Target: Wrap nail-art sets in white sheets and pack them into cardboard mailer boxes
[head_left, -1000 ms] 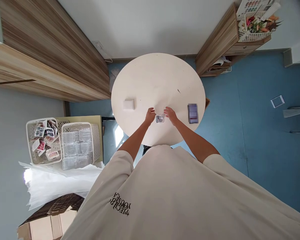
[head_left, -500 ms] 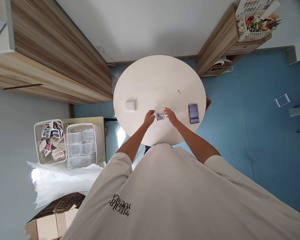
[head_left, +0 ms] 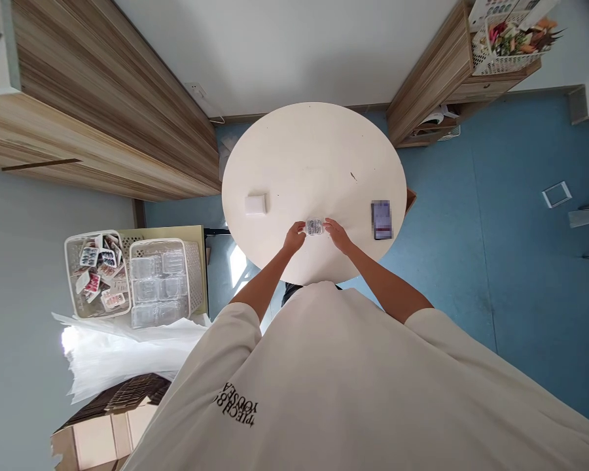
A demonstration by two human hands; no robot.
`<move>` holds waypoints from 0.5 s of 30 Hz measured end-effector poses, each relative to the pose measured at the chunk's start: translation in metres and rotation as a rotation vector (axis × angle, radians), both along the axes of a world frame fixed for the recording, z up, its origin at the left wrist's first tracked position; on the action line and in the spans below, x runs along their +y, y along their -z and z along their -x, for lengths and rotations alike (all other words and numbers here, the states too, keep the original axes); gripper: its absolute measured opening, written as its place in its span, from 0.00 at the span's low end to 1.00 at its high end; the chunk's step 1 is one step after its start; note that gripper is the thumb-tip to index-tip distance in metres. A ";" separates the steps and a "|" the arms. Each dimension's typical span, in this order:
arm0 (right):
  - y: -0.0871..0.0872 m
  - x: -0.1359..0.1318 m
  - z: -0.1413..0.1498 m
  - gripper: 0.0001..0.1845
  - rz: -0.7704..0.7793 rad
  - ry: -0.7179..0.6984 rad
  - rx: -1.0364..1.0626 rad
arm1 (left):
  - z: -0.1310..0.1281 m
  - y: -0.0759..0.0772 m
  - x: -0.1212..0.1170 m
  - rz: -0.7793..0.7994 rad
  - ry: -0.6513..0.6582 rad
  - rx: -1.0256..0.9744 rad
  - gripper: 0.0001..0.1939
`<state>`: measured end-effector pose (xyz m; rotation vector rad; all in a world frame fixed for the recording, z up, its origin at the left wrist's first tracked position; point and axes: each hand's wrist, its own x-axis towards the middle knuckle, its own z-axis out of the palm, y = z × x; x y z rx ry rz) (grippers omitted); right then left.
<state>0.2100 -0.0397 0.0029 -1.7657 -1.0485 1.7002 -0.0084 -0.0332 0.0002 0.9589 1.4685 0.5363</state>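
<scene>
A small clear plastic box [head_left: 315, 227] with dark pieces inside is at the near middle of the round white table [head_left: 309, 150]. My left hand [head_left: 295, 237] grips its left side with bent fingers. On the opposite side, my right hand [head_left: 336, 233] has its fingertips closed on the right edge. What the dark pieces are is too small to make out. Left of the hands lies a small white block-like item [head_left: 255, 205], and to their right a phone [head_left: 381, 220] with a blurred screen.
At left stand a white basket of carded false nails [head_left: 98, 275] and another basket with stacked clear plastic boxes [head_left: 158, 284]. White sheeting [head_left: 127, 356] and cardboard [head_left: 103, 438] lie nearer. A wooden cabinet [head_left: 127, 111] and a shelf unit [head_left: 429, 72] flank the table.
My right hand's fingers have come down and closed on the box's right edge; before, they were raised beside it. The box has barely moved. The view has shifted slightly.
</scene>
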 end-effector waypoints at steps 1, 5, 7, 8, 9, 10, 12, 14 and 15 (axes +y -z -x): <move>0.000 -0.001 0.001 0.35 -0.001 -0.006 -0.008 | 0.000 -0.001 -0.001 -0.003 0.010 0.009 0.33; -0.005 -0.006 0.003 0.33 -0.049 -0.065 -0.093 | 0.002 -0.010 -0.009 -0.068 0.079 0.135 0.34; -0.011 -0.011 0.003 0.31 -0.120 -0.152 -0.178 | 0.003 -0.014 -0.015 -0.157 0.176 0.214 0.34; -0.013 -0.014 0.003 0.30 -0.167 -0.218 -0.226 | 0.004 -0.017 -0.019 -0.209 0.248 0.242 0.34; -0.016 -0.017 0.003 0.29 -0.215 -0.294 -0.272 | 0.005 -0.018 -0.022 -0.258 0.329 0.262 0.33; -0.017 -0.019 0.003 0.28 -0.258 -0.374 -0.317 | 0.005 -0.019 -0.026 -0.299 0.408 0.278 0.33; -0.019 -0.024 0.002 0.27 -0.316 -0.511 -0.401 | 0.006 -0.020 -0.031 -0.344 0.532 0.307 0.32; -0.019 -0.027 0.000 0.27 -0.345 -0.608 -0.465 | 0.008 -0.020 -0.034 -0.352 0.602 0.336 0.30; -0.018 -0.029 -0.001 0.27 -0.359 -0.643 -0.487 | 0.009 -0.019 -0.035 -0.350 0.626 0.349 0.30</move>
